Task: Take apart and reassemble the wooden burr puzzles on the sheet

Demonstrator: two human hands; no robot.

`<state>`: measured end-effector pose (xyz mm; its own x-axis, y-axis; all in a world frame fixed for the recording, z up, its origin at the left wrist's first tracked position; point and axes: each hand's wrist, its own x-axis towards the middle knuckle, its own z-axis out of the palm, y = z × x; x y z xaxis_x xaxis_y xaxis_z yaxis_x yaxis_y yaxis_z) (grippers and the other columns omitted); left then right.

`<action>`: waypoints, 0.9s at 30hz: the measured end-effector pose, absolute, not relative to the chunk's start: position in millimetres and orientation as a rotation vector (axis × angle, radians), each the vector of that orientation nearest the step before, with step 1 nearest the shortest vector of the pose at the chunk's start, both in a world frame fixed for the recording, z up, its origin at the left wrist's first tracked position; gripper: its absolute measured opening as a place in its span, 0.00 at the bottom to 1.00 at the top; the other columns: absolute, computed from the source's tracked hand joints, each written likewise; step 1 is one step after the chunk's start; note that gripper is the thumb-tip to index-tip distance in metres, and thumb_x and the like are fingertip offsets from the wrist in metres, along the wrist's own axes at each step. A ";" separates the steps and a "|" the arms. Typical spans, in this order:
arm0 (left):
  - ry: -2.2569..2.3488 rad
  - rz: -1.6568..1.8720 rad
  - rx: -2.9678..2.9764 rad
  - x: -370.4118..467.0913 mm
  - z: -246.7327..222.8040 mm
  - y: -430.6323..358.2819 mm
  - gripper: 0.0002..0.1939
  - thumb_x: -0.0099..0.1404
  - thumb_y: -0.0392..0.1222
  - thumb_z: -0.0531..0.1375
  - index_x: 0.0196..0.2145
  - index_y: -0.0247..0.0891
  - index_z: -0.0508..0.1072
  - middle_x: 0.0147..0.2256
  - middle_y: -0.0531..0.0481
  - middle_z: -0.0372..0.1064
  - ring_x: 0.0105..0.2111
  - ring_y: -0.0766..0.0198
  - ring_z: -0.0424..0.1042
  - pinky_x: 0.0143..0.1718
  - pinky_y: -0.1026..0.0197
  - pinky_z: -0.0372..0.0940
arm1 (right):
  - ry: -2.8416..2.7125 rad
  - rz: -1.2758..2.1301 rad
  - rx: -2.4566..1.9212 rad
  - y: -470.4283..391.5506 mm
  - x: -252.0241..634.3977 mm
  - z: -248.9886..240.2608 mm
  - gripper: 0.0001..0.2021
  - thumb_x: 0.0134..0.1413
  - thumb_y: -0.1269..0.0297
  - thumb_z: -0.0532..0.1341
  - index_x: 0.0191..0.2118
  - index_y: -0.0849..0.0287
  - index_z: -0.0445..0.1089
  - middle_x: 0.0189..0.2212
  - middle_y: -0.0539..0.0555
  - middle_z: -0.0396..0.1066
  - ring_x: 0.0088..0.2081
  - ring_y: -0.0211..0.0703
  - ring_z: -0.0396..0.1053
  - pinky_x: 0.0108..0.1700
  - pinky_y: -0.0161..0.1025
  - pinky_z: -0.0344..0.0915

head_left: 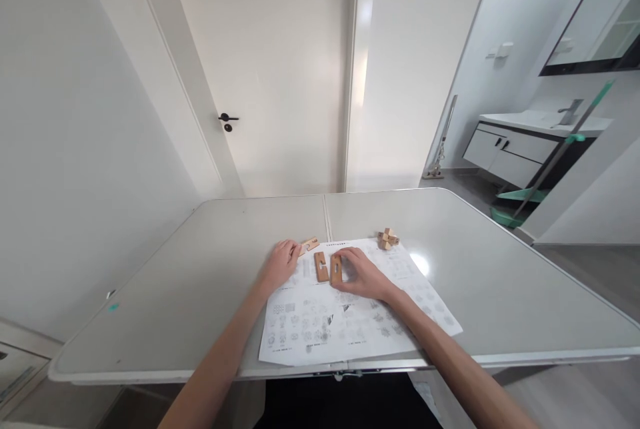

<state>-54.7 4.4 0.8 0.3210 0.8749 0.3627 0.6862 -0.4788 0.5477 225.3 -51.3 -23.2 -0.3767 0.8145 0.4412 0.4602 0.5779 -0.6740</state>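
On the printed paper sheet point(300, 309) lie flat wooden puzzle pieces with cut-outs. My right hand point(365, 276) grips one notched wooden puzzle piece point(337, 270) by its far and near ends, thumb at the near end. Just left of it, untouched, rests a second wooden puzzle piece point(321, 267) with a side slot. My left hand point(283, 264) has its fingers curled on the near left end of a third puzzle piece point(311, 244), which lies slanted at the sheet's top left. Its fingertips partly hide that end.
An assembled wooden burr puzzle point(388, 238) sits at the sheet's far right corner. The sheet lies on a grey folding table point(200, 282) with a seam down the middle. Beyond the table stand a white door point(280, 82) and, to the right, a washbasin cabinet point(520, 149) and a green broom point(575, 138).
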 end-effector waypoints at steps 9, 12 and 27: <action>1.180 0.780 1.988 -37.4 9.5 -7.7 0.24 0.75 0.61 0.46 0.29 0.42 0.60 0.24 0.57 0.56 0.24 0.66 0.56 0.28 0.62 0.55 | -1.692 0.698 -0.980 -44.4 227.9 -19.7 0.25 0.56 0.53 0.71 0.57 0.50 0.68 0.57 0.57 0.70 0.60 0.55 0.69 0.65 0.55 0.64; 1.095 0.718 1.913 -32.7 9.3 -10.5 0.24 0.75 0.63 0.46 0.30 0.42 0.60 0.24 0.58 0.53 0.22 0.66 0.52 0.26 0.62 0.52 | -1.636 0.772 -0.922 -43.1 230.2 -18.8 0.27 0.56 0.51 0.71 0.58 0.49 0.66 0.59 0.57 0.70 0.61 0.54 0.69 0.66 0.54 0.64; 0.896 0.624 1.728 -27.2 9.1 -19.5 0.25 0.74 0.64 0.50 0.29 0.42 0.58 0.23 0.58 0.51 0.23 0.67 0.49 0.27 0.62 0.53 | -1.649 0.933 -0.777 -46.3 227.0 -21.2 0.36 0.51 0.50 0.75 0.63 0.47 0.64 0.64 0.58 0.65 0.65 0.56 0.66 0.69 0.57 0.62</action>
<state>-27.2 -19.5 9.1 0.5847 0.8111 -0.0142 0.2673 -0.1761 0.9474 227.0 -46.3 -21.2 -0.2491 0.8506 0.4630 0.0407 0.4868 -0.8725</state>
